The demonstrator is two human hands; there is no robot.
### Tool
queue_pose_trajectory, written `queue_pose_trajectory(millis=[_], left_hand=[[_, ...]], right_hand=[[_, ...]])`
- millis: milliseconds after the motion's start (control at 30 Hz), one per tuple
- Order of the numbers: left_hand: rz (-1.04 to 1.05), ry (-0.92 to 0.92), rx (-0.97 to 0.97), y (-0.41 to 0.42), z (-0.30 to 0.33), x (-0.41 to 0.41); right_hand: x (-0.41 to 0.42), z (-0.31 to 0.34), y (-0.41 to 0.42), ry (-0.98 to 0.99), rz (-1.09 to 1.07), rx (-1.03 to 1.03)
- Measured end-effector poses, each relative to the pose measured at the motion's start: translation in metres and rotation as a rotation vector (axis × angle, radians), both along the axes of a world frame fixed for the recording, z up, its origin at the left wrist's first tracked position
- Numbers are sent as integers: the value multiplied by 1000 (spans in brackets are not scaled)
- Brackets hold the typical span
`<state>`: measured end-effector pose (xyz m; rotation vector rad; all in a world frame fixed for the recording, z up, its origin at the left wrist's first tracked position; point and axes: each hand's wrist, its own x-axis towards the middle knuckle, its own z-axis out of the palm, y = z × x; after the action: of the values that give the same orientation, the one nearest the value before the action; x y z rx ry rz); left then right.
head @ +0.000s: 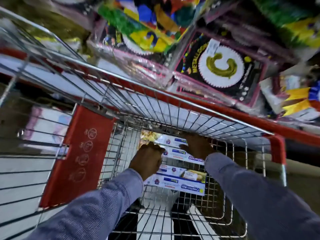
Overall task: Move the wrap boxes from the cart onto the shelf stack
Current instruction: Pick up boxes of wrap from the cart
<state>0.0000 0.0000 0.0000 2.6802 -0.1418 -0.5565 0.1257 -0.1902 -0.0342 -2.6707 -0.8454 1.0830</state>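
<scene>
Several long white wrap boxes with blue print lie at the bottom of a wire shopping cart [173, 104]. The upper wrap boxes [174, 151] lie side by side under my hands; another wrap box [180, 183] lies nearer me. My left hand [149, 158] is curled around the left end of the upper boxes. My right hand [197, 144] grips their right end with the fingers spread over the top. Both arms, in grey-blue sleeves, reach down into the basket. The frame is blurred by motion.
The cart has a red rim [277, 146] and a red child-seat flap [83, 153] on the left. Plastic-wrapped party packs [220, 66] fill the shelf above and beyond the cart. A pale shelf board [52, 129] shows through the wires at left.
</scene>
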Motion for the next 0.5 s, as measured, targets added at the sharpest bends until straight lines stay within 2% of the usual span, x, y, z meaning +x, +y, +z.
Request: queue_pose_trajectory(millis=[233, 333, 500], left_hand=[[-106, -40, -11, -1, -56, 11], [-140, -98, 21, -1, -66, 16], [-172, -53, 114, -10, -87, 21]], right_hand=[[21, -34, -2, 91, 99, 11], [29, -32, 0, 0, 176, 3], [26, -32, 5, -178, 230, -57]])
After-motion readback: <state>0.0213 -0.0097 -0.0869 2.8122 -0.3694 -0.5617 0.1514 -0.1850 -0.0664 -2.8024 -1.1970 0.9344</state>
